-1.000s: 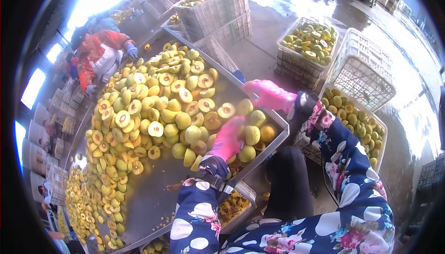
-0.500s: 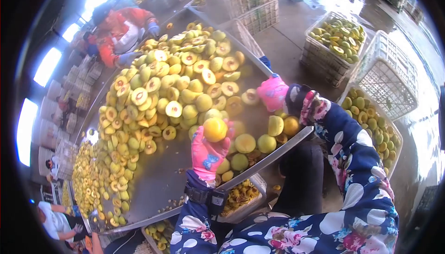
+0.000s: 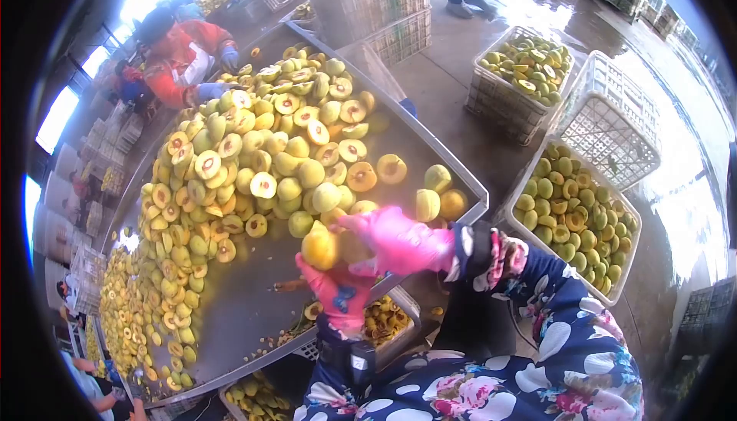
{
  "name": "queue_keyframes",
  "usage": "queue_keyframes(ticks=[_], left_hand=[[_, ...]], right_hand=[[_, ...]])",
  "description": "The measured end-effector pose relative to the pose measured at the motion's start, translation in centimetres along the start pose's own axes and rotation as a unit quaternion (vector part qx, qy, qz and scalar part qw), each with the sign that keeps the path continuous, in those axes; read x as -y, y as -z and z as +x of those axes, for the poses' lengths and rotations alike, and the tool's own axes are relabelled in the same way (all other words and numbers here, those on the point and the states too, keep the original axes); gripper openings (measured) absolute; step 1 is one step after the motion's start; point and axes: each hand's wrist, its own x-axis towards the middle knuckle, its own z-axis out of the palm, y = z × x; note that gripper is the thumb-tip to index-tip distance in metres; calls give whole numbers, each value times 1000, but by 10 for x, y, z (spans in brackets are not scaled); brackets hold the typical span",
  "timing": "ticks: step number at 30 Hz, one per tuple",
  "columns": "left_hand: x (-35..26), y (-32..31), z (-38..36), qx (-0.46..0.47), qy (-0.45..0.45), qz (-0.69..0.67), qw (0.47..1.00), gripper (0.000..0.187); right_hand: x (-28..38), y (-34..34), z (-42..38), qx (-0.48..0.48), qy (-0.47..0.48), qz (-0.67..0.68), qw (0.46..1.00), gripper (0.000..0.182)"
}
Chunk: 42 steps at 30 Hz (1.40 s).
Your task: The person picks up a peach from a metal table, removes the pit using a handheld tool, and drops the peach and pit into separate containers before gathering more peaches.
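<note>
My left hand (image 3: 338, 298), in a pink glove with a blue patch, is closed around a yellow peach (image 3: 319, 247) low over the metal sorting table. My right hand (image 3: 403, 241), also in a pink glove and blurred, is close beside it. One right finger reaches the peach's upper side while the others curl in. Between the hands is a smeared yellow-brown patch, so I cannot tell what the right hand holds. A heap of whole and halved peaches (image 3: 253, 148) spreads beyond my hands. A few loose peaches (image 3: 439, 194) lie by the table corner.
The metal table (image 3: 246, 290) has a raised rim. Below it stands a crate of peach pieces (image 3: 388, 321). To the right are a crate of peaches (image 3: 572, 221), a tilted white crate (image 3: 610, 129) and another filled crate (image 3: 522, 75). Across the table works a person in orange (image 3: 173, 68).
My right hand has come from the table's right edge to the peach in my left hand. The view has shifted, showing more of the right-hand crates.
</note>
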Motion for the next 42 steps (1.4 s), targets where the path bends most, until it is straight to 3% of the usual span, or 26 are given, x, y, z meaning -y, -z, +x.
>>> queue_keyframes(ticks=[2, 4, 5, 7, 10, 13, 17, 20, 23, 26, 29, 31, 33, 35, 36, 38, 39, 40, 41, 42], left_hand=[[-5, -4, -11, 2, -9, 92, 996, 63], [-24, 2, -19, 25, -19, 170, 985, 61], [-27, 1, -22, 31, -17, 163, 986, 61], [-29, -4, -26, 46, -15, 147, 988, 61], [-28, 2, -26, 42, -13, 126, 991, 62], [-22, 6, -24, 22, -14, 116, 993, 63], [-15, 3, -25, -4, -15, 104, 994, 65], [-21, 6, -28, 1, -12, 120, 993, 65], [-15, 2, -28, -1, -24, 127, 992, 66], [-11, -1, -29, -25, -43, 113, 992, 68], [-10, 5, -26, -34, -93, 152, 983, 68], [-2, 1, -27, -63, -101, 106, 987, 67], [-2, 9, -30, -66, -144, 235, 959, 62], [-7, 27, -28, -50, -202, 350, 913, 59], [-1, 12, -34, -60, -150, 263, 951, 59], [-14, 23, -42, -40, -119, 254, 959, 58], [-16, 19, -46, -32, -102, 250, 962, 58], [-15, 17, -47, -49, -150, 274, 949, 60], [-14, 14, -50, -45, -109, 217, 969, 60], [-8, -2, -54, -42, -67, 157, 984, 61]], right_hand=[[-15, 23, 0, 15, -56, 194, 979, 54], [-50, 65, -6, 11, -10, 36, 999, 58], [-70, 81, -12, 6, 30, -143, 989, 61], [-81, 106, -24, 93, -24, -243, 965, 58], [-87, 106, -19, 176, -71, -378, 906, 51], [-87, 90, 7, 166, -97, -473, 860, 48], [-95, 82, 30, 254, -117, -525, 803, 21], [-110, 79, 27, 246, -118, -491, 827, 34], [-90, 87, 18, 119, -167, -396, 895, 34], [-65, 91, 14, 7, -198, -348, 916, 38], [-26, 82, 7, -45, -252, -135, 957, 42], [18, 55, -4, -49, -64, -121, 989, 47], [42, 18, -7, 9, 27, -157, 987, 51], [41, -31, -7, 18, 69, -197, 978, 56], [43, -43, -10, 43, 80, -200, 976, 56], [45, -56, -13, 94, 105, -206, 968, 58], [44, -55, -14, 73, 126, -140, 979, 58], [42, -50, -16, 51, 143, -72, 986, 59], [39, -43, -19, 30, 157, -6, 987, 59], [42, -22, -18, 80, 91, 33, 992, 63]])
